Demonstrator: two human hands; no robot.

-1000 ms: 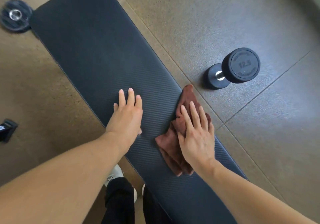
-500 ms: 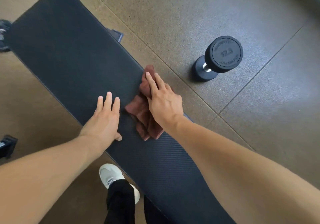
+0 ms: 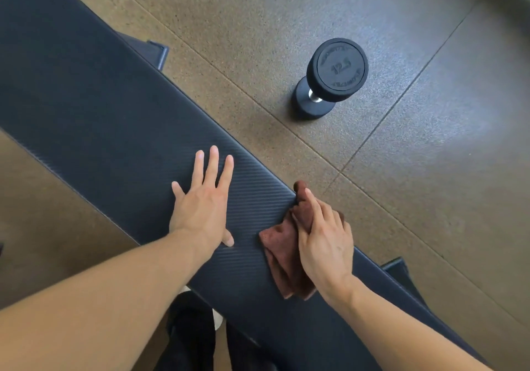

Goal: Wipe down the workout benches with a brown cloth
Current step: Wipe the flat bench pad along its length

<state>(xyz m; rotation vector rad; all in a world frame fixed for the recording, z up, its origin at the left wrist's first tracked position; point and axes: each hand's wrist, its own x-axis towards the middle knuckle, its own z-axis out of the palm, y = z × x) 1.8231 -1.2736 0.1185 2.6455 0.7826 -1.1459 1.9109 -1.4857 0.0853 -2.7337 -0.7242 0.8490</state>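
A long black padded workout bench (image 3: 100, 106) runs diagonally from the upper left to the lower right. The brown cloth (image 3: 282, 253) lies bunched on its far edge. My right hand (image 3: 324, 244) is on top of the cloth, fingers curled round the bunched part at the bench edge, index finger stretched forward. Left of the cloth, my left hand (image 3: 203, 204) rests flat on the pad with its fingers spread and straight.
A black 12.5 dumbbell (image 3: 332, 78) lies on the speckled rubber floor beyond the bench. Dark bench feet stick out at the far side (image 3: 156, 52) and at the lower right (image 3: 401, 273). My dark trouser legs (image 3: 189, 339) stand at the near side.
My right hand slid the cloth along the far edge of the bench, forward and then back toward me. Its fingers went from flat to curled on the cloth. The left hand stays flat.
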